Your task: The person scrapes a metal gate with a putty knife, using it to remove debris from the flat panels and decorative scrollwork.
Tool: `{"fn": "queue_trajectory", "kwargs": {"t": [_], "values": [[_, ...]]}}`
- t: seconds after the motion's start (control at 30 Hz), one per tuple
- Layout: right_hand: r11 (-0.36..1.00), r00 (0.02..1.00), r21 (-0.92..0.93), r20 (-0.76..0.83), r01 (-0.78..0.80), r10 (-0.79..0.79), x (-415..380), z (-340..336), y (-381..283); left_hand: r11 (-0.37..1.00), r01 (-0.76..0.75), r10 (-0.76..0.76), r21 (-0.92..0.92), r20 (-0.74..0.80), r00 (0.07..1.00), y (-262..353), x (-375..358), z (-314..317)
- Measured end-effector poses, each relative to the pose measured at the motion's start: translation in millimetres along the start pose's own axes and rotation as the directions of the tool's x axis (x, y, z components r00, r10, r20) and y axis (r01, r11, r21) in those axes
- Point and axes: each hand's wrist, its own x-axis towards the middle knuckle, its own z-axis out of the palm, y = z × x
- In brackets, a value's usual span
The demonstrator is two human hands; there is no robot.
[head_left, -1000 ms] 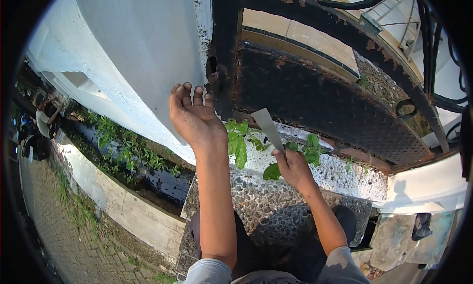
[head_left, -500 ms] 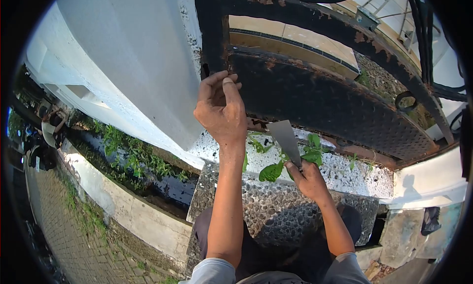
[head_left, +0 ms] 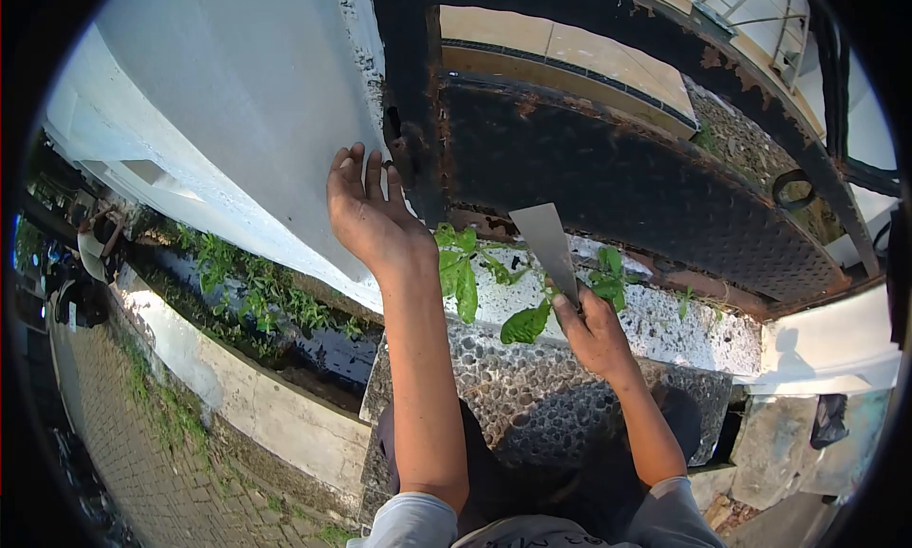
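Scraper (head_left: 547, 244) with a flat metal blade is held in the right hand (head_left: 594, 331), fingers closed round the handle, blade pointing up and away toward the lower edge of the rusted black gate (head_left: 608, 178). Blade tip stands just in front of the gate's perforated panel; whether it touches cannot be told. Left hand (head_left: 366, 216) is raised with fingers spread wide and holds nothing; its fingertips lie against the white wall (head_left: 247, 92), just beside the gate's upright post (head_left: 413, 102). Green weeds (head_left: 465, 268) grow from the joint at the foot of the gate, between the two hands, with one large leaf (head_left: 525, 325) just beside the right hand's knuckles. More leaves (head_left: 608, 273) stand right of the blade. Pebble-faced step (head_left: 532, 396) lies under both forearms. Drain channel (head_left: 256, 301) with further growth runs along the wall base at left. Another person (head_left: 92, 249) crouches well apart at the far left edge.
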Motion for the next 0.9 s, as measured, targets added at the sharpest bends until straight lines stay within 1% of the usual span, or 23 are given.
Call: {"fn": "queue_trajectory", "kwargs": {"t": [0.1, 0.17, 0.23, 0.33, 0.37, 0.43, 0.47, 0.57, 0.63, 0.67, 0.77, 0.8, 0.9], "values": [[1.000, 0.999, -0.004, 0.035, 0.021, -0.020, 9.3, 2.6, -9.3, 0.999, -0.016, 0.014, -0.047, -0.039, 0.999, -0.5, 3.4, -1.7], [0.988, 0.988, 0.031, -0.029, 0.153, -0.152, 21.7, 11.7, -15.5, 0.998, -0.031, 0.027, -0.063, -0.058, 0.998, 0.4, 3.8, -1.2], [0.968, 0.967, 0.051, -0.085, 0.245, -0.240, 37.4, 21.9, -27.1, 0.996, -0.036, 0.032, -0.087, -0.048, 0.998, 0.0, 4.2, -1.9], [0.945, 0.937, 0.070, -0.176, 0.319, -0.303, 64.0, 42.0, -43.0, 0.993, -0.047, 0.043, -0.109, -0.044, 0.998, 1.7, 2.7, -0.2], [0.936, 0.922, 0.076, -0.218, 0.343, -0.320, 75.5, 55.6, -37.1, 0.992, -0.050, 0.045, -0.115, -0.046, 0.998, 2.3, 1.9, 0.3], [0.958, 0.943, 0.019, -0.187, 0.285, -0.276, 84.5, 74.8, -8.6, 0.993, -0.045, 0.038, -0.111, -0.060, 0.997, 3.6, 2.5, 0.4], [0.977, 0.970, -0.047, -0.116, 0.208, -0.212, 81.4, 83.7, 12.7, 0.993, -0.044, 0.036, -0.112, -0.065, 0.997, 4.7, 4.0, 0.9], [0.989, 0.993, -0.084, -0.021, 0.118, -0.120, 64.4, 80.9, 17.8, 0.988, -0.056, 0.048, -0.141, -0.061, 0.997, 7.4, 8.5, -3.6], [0.990, 0.990, -0.016, -0.034, 0.138, -0.138, 56.2, 70.9, -0.7, 0.985, -0.060, 0.052, -0.159, -0.052, 0.997, 7.5, 8.9, -3.6], [0.965, 0.958, 0.018, -0.128, 0.261, -0.256, 58.7, 70.7, -8.7, 0.984, -0.061, 0.054, -0.167, -0.047, 0.997, 7.2, 8.2, -3.8], [0.886, 0.862, 0.082, -0.288, 0.456, -0.417, 71.0, 61.2, -47.4, 0.986, -0.052, 0.048, -0.160, -0.030, 0.998, 4.7, 5.0, 0.0], [0.874, 0.823, 0.010, -0.344, 0.485, -0.453, 75.3, 59.5, -58.4, 0.987, -0.049, 0.046, -0.156, -0.026, 0.999, 3.4, 4.3, 0.7], [0.933, 0.900, -0.003, -0.261, 0.361, -0.349, 84.5, 73.5, -39.3, 0.988, -0.042, 0.039, -0.146, -0.024, 0.999, 1.9, 2.6, 0.4]]}}
